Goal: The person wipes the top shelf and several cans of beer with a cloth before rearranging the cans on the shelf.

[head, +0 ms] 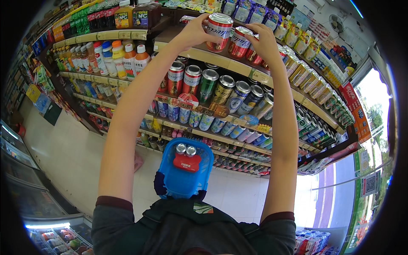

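My left hand (198, 33) grips a red and white Budweiser beer can (219, 33) at the front of the upper shelf (216, 59). Its thumb crosses the can's lower front and the fingers go behind it. Just to the right stands a second Budweiser can (239, 43), tilted in view. My right hand (265, 43) is at this can's right side, fingers and thumb spread; whether it grips the can is unclear. A third red can (253, 55) is partly covered by that hand. Below, before my body, is a blue plastic basket (186, 181) with two silver-topped cans (185, 149) and a red item (186, 162) bearing writing.
Beer cans (192, 79) line the shelf below, with price tags along its edge. Bottled drinks (119, 59) fill shelves at left; pouches (271, 19) stand above right. A freezer (59, 232) is at lower left. Pale floor tiles (68, 153) surround the basket.
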Tool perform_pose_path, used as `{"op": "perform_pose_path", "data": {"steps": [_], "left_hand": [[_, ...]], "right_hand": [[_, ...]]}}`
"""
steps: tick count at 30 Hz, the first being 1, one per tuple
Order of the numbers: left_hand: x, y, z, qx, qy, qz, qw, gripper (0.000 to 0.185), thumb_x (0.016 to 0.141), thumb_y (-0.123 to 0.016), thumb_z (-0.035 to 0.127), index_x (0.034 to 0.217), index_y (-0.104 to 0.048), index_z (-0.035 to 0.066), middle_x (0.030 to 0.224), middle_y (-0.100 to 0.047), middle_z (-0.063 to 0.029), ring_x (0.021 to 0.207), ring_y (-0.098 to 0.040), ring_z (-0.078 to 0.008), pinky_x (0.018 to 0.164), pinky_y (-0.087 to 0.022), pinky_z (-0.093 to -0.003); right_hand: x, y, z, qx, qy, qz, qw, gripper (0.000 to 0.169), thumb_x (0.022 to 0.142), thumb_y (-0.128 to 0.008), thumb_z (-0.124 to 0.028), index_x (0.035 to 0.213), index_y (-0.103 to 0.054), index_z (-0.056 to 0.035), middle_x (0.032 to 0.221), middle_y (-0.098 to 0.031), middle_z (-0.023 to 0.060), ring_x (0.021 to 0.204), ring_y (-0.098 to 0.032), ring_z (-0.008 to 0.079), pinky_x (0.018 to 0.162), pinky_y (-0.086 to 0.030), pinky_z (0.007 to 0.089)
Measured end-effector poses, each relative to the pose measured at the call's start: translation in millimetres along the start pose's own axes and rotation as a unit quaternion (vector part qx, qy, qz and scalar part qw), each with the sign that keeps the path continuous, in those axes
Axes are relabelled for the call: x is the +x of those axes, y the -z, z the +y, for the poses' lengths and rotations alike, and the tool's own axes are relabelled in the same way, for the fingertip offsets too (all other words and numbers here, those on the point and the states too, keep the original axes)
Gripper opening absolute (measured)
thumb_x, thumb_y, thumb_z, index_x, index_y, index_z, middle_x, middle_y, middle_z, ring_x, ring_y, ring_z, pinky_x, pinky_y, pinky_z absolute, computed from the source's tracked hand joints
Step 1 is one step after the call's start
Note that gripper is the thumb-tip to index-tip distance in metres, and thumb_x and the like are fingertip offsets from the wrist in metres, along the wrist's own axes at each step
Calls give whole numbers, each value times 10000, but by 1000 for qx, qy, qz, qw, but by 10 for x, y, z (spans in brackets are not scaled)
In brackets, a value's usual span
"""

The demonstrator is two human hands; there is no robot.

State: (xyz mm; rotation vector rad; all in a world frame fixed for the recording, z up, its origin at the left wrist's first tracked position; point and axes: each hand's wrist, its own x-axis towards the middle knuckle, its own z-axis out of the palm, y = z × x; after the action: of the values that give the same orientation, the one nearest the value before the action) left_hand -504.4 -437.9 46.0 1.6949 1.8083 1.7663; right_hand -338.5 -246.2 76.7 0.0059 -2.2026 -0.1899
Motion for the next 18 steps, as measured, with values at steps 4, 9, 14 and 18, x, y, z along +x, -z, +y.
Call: {"op": "perform_pose_path", "data": {"steps": [4, 9, 14, 18], "left_hand": [[54, -125, -113, -16, -2, -11, 1000, 843, 627, -869, 135, 1352, -452, 27, 1206, -597, -112, 1034, -599, -187, 872, -501, -334], [150, -313, -176, 9, -11, -36, 999, 808, 634, -859, 108, 1338, -471, 29, 1191, -607, -98, 1020, -605, -181, 855, -505, -329], [235, -363, -263, -26, 1, -24, 999, 813, 627, -852, 58, 1343, -467, 32, 1218, -593, -98, 1016, -614, -188, 852, -517, -336], [352, -466, -336, -31, 1, -12, 999, 809, 622, -850, 43, 1334, -466, 30, 1226, -581, -93, 1047, -604, -197, 883, -506, -340]], "right_hand": [[-111, -69, -53, -51, -18, 10, 999, 400, 748, -740, -195, 1130, -663, -105, 1127, -650, 52, 1127, -536, 268, 931, -402, 446], [-123, -133, -96, -101, -2, 20, 995, 363, 709, -747, -119, 1064, -672, -124, 1033, -672, 18, 1056, -566, 210, 913, -373, 408], [0, -224, 45, -127, 19, 9, 992, 296, 716, -719, -101, 1009, -676, -123, 938, -685, 16, 989, -596, 206, 879, -380, 390], [140, -349, 243, -136, 36, -10, 990, 244, 744, -674, -95, 985, -691, -123, 924, -694, 50, 917, -638, 247, 847, -416, 385]]}}
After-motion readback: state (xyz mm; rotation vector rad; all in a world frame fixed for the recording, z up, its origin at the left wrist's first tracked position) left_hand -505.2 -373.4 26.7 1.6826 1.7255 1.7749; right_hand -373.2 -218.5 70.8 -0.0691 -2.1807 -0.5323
